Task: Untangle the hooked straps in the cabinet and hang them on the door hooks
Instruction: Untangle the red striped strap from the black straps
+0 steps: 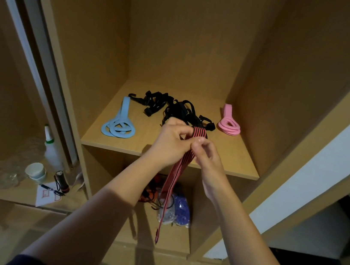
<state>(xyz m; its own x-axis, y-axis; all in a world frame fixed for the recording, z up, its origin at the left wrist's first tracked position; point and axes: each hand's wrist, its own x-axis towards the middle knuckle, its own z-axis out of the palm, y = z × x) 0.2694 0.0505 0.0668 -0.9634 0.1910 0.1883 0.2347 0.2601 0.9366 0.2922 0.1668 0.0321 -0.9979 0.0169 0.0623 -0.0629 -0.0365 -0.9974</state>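
A red strap with black stripes (pixel 171 181) hangs down from both my hands in front of the shelf edge, with a metal hook near its lower part. My left hand (pixel 171 142) grips its folded top, and my right hand (pixel 206 152) pinches it from the right side. Just behind my hands a tangle of black hooked straps (pixel 173 108) lies on the wooden cabinet shelf (pixel 136 147). A light blue strap (pixel 119 124) lies coiled on the shelf's left. A pink strap (pixel 229 122) is coiled at the shelf's right. No door hooks are in view.
The compartment below holds orange and blue-white bagged items (pixel 177 211). The left compartment has a white bottle (pixel 51 151), paper cups (pixel 36 171), a small flashlight (pixel 61 181), a pen and paper. A sliding door rail (pixel 39 50) runs at the left; the cabinet's side panel (pixel 302 150) stands at the right.
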